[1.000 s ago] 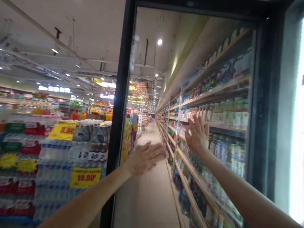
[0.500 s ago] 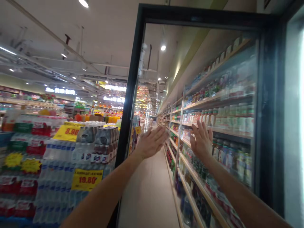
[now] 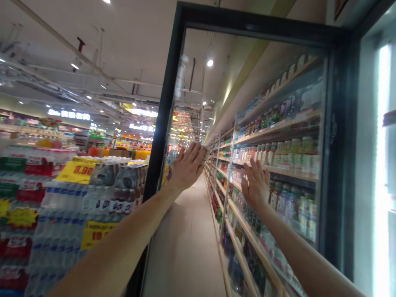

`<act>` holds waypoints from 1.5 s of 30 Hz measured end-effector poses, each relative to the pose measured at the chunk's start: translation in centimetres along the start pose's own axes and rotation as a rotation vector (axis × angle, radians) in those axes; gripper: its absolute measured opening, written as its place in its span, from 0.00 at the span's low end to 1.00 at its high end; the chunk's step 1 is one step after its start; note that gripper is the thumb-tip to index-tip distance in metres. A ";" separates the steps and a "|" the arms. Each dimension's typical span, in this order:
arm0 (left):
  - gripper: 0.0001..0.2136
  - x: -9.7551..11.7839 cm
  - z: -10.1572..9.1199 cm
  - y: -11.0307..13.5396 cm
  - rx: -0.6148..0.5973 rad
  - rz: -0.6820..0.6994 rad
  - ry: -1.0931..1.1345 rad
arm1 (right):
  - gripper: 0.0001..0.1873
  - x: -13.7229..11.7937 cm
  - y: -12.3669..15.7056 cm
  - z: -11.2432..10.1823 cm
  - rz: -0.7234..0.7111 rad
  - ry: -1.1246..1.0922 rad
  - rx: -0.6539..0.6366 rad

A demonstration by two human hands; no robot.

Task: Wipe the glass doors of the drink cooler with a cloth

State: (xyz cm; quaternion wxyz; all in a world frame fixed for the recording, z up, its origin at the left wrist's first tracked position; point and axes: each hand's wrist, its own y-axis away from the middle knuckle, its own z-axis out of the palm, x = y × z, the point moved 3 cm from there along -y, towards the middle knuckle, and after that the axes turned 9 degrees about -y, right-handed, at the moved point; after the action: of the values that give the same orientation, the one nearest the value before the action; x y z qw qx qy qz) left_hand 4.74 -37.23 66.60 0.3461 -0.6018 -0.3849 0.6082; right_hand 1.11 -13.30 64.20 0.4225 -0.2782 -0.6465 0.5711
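A tall glass cooler door with a black frame (image 3: 161, 123) stands swung out in front of me. Both my arms reach to its pane. My left hand (image 3: 187, 165) lies flat on the glass near the frame's left side, fingers stretched together and pointing up and right. A small pale bit shows past its fingertips; I cannot tell what it is. My right hand (image 3: 255, 185) is pressed palm-first on the glass, fingers spread upward, holding nothing. Through the pane I see shelves of bottled drinks (image 3: 287, 148) along an aisle.
Stacked packs of bottled water (image 3: 93, 194) with yellow price tags (image 3: 77, 171) rise at the left. The lit cooler interior (image 3: 383, 165) is at the far right. A tiled aisle floor (image 3: 185, 247) runs ahead beyond the door.
My left hand has slid upward along the glass, from waist-high in the pane to about level with the right hand. The right hand has stayed nearly in place.
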 end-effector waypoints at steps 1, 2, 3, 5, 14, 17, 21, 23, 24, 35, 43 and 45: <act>0.24 0.1 -0.1 0.1 0.000 0.014 -0.004 | 0.28 0.0 0.0 0.0 0.002 0.003 -0.001; 0.24 0.7 -0.1 0.4 0.001 0.114 0.012 | 0.28 0.1 0.0 0.0 0.001 0.005 -0.002; 0.23 1.6 -0.2 0.8 0.002 0.266 0.041 | 0.27 0.1 0.0 0.0 -0.003 0.005 -0.006; 0.22 3.0 -0.2 1.5 0.003 0.526 0.097 | 0.27 0.1 0.0 0.1 -0.017 0.006 -0.007; 0.24 3.3 0.2 -2.1 -0.027 0.236 0.065 | 0.27 0.3 0.0 0.2 -0.008 0.003 -0.005; 0.22 5.2 0.2 -1.5 -0.017 0.557 0.127 | 0.28 0.4 0.1 0.3 -0.017 0.001 -0.018; 0.24 2.1 0.5 -3.9 -0.003 0.125 0.074 | 0.27 0.3 0.1 0.2 0.009 -0.015 -0.018; 0.24 0.9 0.5 -4.5 0.003 -0.073 0.040 | 0.27 0.2 0.0 0.1 0.019 -0.029 -0.011; 0.24 1.0 0.5 -4.4 0.006 -0.067 0.036 | 0.28 0.1 0.0 0.1 0.018 -0.033 -0.007; 0.24 -1.2 0.4 -5.3 0.008 0.007 0.012 | 0.27 -0.1 -0.1 -0.1 -0.009 -0.012 0.016; 0.22 2.7 0.5 -4.4 0.025 0.399 0.066 | 0.28 0.0 0.0 0.1 -0.029 0.001 0.019; 0.23 0.4 0.5 -6.1 0.027 0.091 0.032 | 0.27 0.0 0.0 0.1 -0.039 0.006 0.023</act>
State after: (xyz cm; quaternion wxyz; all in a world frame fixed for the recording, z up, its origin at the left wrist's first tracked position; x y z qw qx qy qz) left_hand 3.92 -34.07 71.76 0.3322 -0.6235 -0.3432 0.6190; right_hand 1.01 -13.37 64.17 0.4390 -0.2622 -0.6438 0.5693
